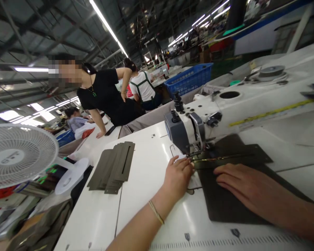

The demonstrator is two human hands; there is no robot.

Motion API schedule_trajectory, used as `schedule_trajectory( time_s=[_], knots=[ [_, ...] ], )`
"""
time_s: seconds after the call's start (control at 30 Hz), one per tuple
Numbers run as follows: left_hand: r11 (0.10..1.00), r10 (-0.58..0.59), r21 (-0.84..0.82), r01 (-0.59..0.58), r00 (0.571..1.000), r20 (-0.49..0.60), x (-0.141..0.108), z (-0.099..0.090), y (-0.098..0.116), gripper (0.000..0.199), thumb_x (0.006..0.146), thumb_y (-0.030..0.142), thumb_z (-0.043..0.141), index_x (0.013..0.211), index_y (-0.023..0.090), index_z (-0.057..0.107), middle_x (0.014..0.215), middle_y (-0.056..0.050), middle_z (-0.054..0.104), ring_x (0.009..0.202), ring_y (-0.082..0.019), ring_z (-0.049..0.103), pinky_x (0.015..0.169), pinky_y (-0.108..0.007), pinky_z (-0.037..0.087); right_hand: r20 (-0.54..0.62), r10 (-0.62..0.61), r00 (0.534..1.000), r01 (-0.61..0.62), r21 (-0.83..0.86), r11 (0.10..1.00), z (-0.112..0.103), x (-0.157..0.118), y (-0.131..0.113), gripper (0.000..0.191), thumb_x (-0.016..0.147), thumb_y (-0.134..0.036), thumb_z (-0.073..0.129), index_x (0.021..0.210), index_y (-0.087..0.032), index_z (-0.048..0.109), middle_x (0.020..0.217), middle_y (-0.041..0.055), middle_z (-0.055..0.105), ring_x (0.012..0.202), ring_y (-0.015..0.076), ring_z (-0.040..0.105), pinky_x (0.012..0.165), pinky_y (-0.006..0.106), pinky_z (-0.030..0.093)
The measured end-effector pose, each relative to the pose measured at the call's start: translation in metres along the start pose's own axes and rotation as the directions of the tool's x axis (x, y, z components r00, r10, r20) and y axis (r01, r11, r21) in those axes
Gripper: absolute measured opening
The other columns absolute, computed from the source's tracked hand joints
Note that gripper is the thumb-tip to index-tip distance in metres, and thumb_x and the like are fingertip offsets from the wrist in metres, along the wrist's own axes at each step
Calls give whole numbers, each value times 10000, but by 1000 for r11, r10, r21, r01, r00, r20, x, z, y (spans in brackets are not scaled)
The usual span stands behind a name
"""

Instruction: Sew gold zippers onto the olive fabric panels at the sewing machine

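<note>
The needle under the sewing machine (188, 129) head is too small to make out. The left hand (178, 174) hides its own fingertips at the presser foot. The right hand (240, 184) covers part of the dark fabric panel (225, 205), and its forearm runs off the right edge.

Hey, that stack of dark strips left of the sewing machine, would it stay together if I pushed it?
Probably not. The dark strips lie fanned and loosely overlapped on the smooth white table, so they would likely slide apart. They look thin and flat, likely light and somewhat flexible.
</note>
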State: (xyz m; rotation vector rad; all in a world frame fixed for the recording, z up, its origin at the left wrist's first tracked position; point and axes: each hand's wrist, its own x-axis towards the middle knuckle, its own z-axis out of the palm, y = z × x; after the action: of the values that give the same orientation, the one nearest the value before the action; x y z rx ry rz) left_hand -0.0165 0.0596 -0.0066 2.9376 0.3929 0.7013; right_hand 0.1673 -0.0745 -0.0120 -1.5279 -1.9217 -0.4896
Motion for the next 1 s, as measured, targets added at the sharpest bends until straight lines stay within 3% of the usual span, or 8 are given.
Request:
schedule_trajectory(
  time_s=[0.07,0.17,0.23,0.47,0.53,0.67,0.8,1.0],
  knots=[
    [999,-47,0,47,999,28,7,1,0,132,899,103,583,997,168,643,1024,-57,729,1002,-193,662,1001,-398,446,69,-70,995,75,-62,995,8,1,-10,385,986,-171,291,938,-153,672,880,92,657,746,190,614,643,322,494],
    [989,-149,12,149,989,17,14,-2,5,133,908,93,545,922,172,652,847,-38,730,805,-188,681,882,-376,491,120,17,993,-4,-107,994,22,6,-12,257,943,-202,448,1083,-104,640,867,95,662,689,204,619,608,333,480],
    [986,-167,20,167,986,9,15,-4,8,133,917,112,543,888,178,655,778,-25,717,745,-188,672,831,-371,498,140,21,990,-8,-91,996,30,8,-8,225,923,-210,505,1079,-122,640,861,80,670,684,197,626,608,316,472],
    [991,-83,107,82,996,10,4,5,14,102,912,147,570,981,184,636,1048,-58,695,935,-194,647,945,-396,452,110,-75,991,80,-41,996,25,7,-5,214,936,-169,446,942,-176,660,810,39,657,634,161,594,591,298,456],
    [985,-61,161,58,998,16,3,7,16,94,904,147,561,968,172,626,1024,-64,679,921,-202,632,937,-396,455,61,-123,991,128,-79,989,23,10,-5,249,951,-173,413,941,-173,663,814,49,655,668,179,598,621,324,469],
    [977,-68,201,65,998,8,2,7,21,86,859,120,590,933,158,608,981,-60,647,907,-208,603,917,-391,456,-80,-130,988,116,-154,981,32,13,0,303,969,-181,361,1099,-90,619,1065,127,670,968,251,620,832,406,499],
    [961,-77,264,89,995,-56,2,7,25,123,887,98,554,979,163,600,966,-61,631,876,-211,586,830,-383,469,-55,-109,993,102,-114,988,44,8,5,319,962,-173,364,1174,-81,584,1148,122,661,1051,239,610,854,382,525],
    [959,-5,283,28,997,-79,7,8,24,117,943,112,493,905,152,596,885,-54,626,822,-200,588,776,-366,472,-27,-109,994,106,-106,989,37,11,4,329,954,-151,353,1115,-57,624,1089,139,683,1010,249,632,885,406,534]
  ],
)
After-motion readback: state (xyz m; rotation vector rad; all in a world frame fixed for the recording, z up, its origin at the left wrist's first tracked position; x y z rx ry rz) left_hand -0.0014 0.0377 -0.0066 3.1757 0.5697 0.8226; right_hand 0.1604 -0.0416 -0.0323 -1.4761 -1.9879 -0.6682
